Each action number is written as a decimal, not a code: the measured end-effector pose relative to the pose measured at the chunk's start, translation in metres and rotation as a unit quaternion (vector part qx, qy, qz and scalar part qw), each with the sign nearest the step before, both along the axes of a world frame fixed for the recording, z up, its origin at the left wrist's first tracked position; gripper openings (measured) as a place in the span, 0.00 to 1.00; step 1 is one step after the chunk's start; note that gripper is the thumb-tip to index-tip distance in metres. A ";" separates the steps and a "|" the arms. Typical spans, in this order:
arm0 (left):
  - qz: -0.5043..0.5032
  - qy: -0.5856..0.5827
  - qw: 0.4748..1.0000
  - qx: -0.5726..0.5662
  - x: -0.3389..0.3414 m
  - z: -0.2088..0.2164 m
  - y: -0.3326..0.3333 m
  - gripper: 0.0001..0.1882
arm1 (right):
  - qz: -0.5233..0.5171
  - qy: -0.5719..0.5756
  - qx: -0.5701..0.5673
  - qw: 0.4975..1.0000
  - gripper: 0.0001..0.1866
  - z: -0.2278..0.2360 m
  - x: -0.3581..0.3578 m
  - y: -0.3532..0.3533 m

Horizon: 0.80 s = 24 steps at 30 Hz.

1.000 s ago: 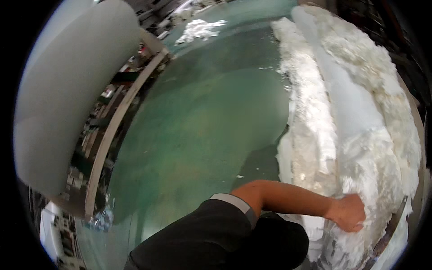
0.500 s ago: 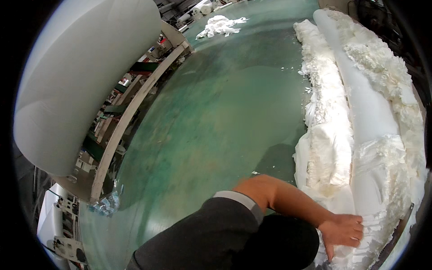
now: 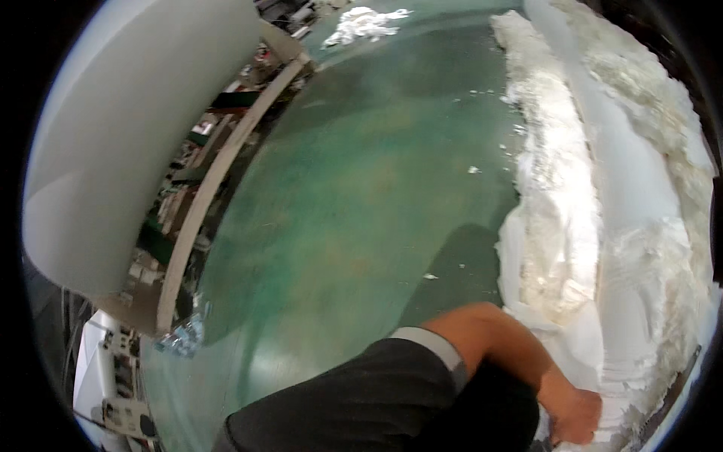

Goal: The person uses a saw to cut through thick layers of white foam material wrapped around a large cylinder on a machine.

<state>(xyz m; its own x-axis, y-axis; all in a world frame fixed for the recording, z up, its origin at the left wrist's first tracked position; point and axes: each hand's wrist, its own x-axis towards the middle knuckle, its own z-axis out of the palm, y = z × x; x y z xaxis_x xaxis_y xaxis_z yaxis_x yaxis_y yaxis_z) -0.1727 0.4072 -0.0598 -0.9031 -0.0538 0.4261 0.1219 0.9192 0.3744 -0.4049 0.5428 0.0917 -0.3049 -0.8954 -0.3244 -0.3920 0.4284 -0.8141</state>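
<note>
My left hand (image 3: 576, 416) reaches across from the lower edge to the lower right, the elbow bent and raised. Slightly blurred, it looks closed, its fingers curled down into the near end of a long white mass of tissue-like paper (image 3: 561, 256). This paper lies along the right side in thick, ragged layers, with a smooth band (image 3: 625, 162) running between two rough, torn strips. The fingertips are hidden. My right hand is out of view.
On the left hangs a huge pale roll (image 3: 135, 143) above a curved beam (image 3: 226, 162). Green floor (image 3: 361, 196) runs between it and the paper, with small white scraps (image 3: 473, 170) on it. A crumpled white heap (image 3: 363, 25) lies far off; bluish plastic (image 3: 181, 337) sits near left.
My left hand has gone from lying spread on the paper to curled, a little lower. The view has shifted slightly, and another scrap shows on the floor.
</note>
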 end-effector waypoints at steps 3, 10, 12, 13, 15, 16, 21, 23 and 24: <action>-0.012 -0.217 0.970 0.113 0.027 0.042 0.016 0.11 | -0.009 0.039 0.057 0.998 0.14 -0.011 -0.020 -0.005; -0.052 -0.428 0.887 0.165 0.088 -0.104 0.055 0.14 | 0.018 0.103 -0.055 0.993 0.15 0.003 -0.004 -0.016; 0.000 -0.437 0.883 0.174 0.082 -0.115 0.060 0.19 | 0.036 0.110 -0.083 0.990 0.16 -0.005 -0.012 -0.012; 0.026 -0.444 0.877 0.183 0.083 -0.113 0.063 0.21 | 0.038 0.108 -0.077 0.990 0.16 -0.005 -0.011 -0.009; -0.050 -0.424 0.890 0.157 0.076 -0.115 0.059 0.24 | 0.044 0.109 -0.062 0.991 0.17 -0.006 -0.010 -0.011; -0.084 -0.413 0.896 0.140 0.073 -0.112 0.054 0.26 | 0.039 0.106 -0.069 0.991 0.17 -0.008 -0.011 -0.010; 0.170 0.127 0.977 -0.015 0.092 -0.021 0.013 0.30 | 0.047 0.102 -0.085 0.990 0.16 -0.005 -0.005 -0.008; 0.318 0.146 0.936 -0.046 0.086 0.012 -0.022 0.31 | 0.035 0.099 -0.066 0.992 0.16 -0.003 -0.002 -0.011; 0.315 0.169 0.933 -0.048 0.083 0.005 -0.036 0.30 | 0.031 0.100 -0.058 0.993 0.16 -0.001 -0.001 -0.012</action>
<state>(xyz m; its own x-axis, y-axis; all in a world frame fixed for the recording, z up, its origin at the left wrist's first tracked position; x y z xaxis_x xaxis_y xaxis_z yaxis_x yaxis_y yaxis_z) -0.0901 0.3711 -0.0549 -0.5184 -0.4741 0.7117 -0.3567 0.8763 0.3239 -0.4058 0.5307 0.0910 -0.2955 -0.9425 -0.1560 -0.5729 0.3055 -0.7606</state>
